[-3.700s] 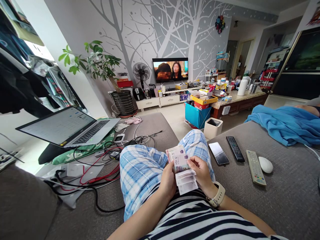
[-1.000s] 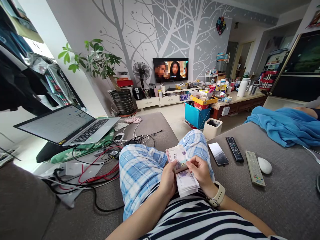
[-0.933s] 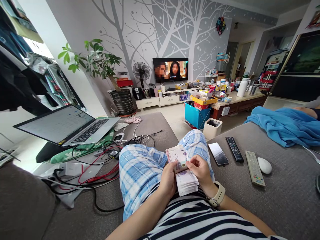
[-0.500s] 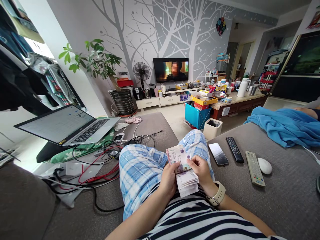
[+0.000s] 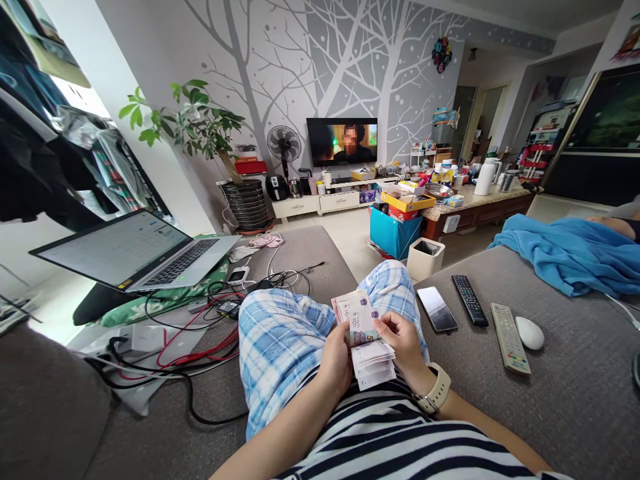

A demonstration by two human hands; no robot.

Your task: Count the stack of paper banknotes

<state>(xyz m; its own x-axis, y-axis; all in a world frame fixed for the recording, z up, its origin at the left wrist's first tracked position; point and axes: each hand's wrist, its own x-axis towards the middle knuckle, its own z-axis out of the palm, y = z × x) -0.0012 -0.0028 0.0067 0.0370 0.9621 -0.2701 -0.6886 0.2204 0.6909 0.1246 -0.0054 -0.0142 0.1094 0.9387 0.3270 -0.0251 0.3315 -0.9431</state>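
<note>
Over my lap I hold a stack of banknotes (image 5: 357, 317), with purple printing and a "5" on the top note. The near ends of several notes fan downward in pale layers toward my striped shirt. My left hand (image 5: 335, 360) is closed on the stack's left side, thumb at the edge. On the right side, my right hand (image 5: 404, 347) pinches the notes between thumb and bent fingers. A beige watch (image 5: 436, 390) is on my right wrist. My palms hide part of the stack.
On the sofa (image 5: 400, 407) to my right lie a phone (image 5: 437, 308), a black remote (image 5: 469, 300), a grey remote (image 5: 510, 338) and a white mouse (image 5: 530, 332). An open laptop (image 5: 185, 263) and tangled cables (image 5: 200, 347) are at my left. A bin (image 5: 425, 260) stands ahead.
My left thumb has drawn back from the face of the notes to their left edge. The lower fanned ends have shifted slightly. My right hand has hardly moved.
</note>
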